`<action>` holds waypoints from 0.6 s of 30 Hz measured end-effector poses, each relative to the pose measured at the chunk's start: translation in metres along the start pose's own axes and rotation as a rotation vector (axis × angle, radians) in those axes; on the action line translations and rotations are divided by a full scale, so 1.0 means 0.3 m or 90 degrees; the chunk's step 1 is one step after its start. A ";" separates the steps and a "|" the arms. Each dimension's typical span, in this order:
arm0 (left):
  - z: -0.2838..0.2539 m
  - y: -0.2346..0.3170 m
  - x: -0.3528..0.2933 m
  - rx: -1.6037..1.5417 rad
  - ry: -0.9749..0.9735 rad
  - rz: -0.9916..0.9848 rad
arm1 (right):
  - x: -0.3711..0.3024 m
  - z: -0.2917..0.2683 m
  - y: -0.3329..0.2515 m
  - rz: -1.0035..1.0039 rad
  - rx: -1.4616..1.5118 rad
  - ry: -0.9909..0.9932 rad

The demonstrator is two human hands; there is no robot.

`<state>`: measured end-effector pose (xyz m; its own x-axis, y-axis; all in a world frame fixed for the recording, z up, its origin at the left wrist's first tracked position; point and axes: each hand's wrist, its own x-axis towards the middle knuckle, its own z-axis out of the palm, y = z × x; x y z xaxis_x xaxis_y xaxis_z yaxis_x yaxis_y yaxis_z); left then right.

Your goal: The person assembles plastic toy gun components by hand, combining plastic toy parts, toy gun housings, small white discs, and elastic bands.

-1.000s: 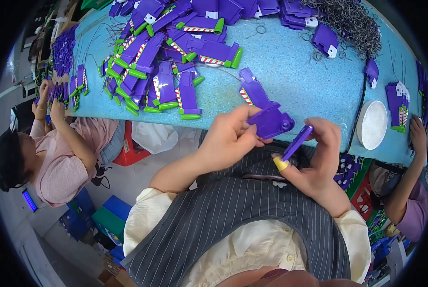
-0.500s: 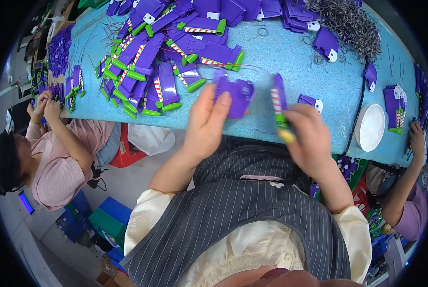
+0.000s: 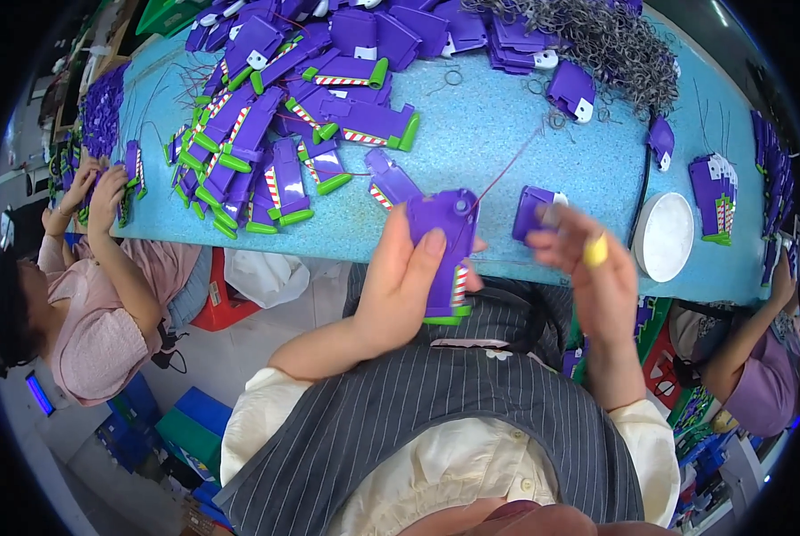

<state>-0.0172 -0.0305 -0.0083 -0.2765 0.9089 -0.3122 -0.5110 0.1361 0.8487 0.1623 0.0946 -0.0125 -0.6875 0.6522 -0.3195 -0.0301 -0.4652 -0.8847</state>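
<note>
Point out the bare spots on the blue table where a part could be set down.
Bare blue table lies between the purple part pile on the left and the white dish, below the wire spring heap. A smaller strip runs along the near edge under the pile. The far left is crowded.

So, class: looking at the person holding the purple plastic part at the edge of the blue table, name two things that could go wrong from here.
1. The left hand holds the long purple plastic part with the green end off the blue table, above the lap; a slip would likely drop it.
2. A thin red wire runs up from that part, close to the right hand with its small purple piece; it might snag.
</note>
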 end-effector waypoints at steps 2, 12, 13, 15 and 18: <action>0.013 -0.024 -0.030 0.251 0.027 0.072 | 0.067 0.010 -0.043 -0.010 -0.033 0.075; 0.014 -0.017 0.049 -0.104 -0.052 -0.144 | 0.051 0.115 -0.096 -0.271 -0.468 0.109; 0.018 -0.013 0.050 -0.174 -0.053 -0.131 | 0.035 0.116 -0.093 -0.363 -0.643 0.090; 0.047 -0.008 0.041 -0.158 -0.086 -0.075 | 0.033 0.134 -0.070 -0.450 -0.676 0.131; 0.072 -0.002 0.017 -0.035 -0.059 0.023 | 0.035 0.128 -0.066 -0.493 -0.710 0.120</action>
<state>-0.0009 -0.0174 -0.0013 -0.2196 0.9458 -0.2392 -0.5471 0.0836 0.8329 0.1277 0.0877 0.0148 -0.6510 0.6355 0.4152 0.2990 0.7173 -0.6293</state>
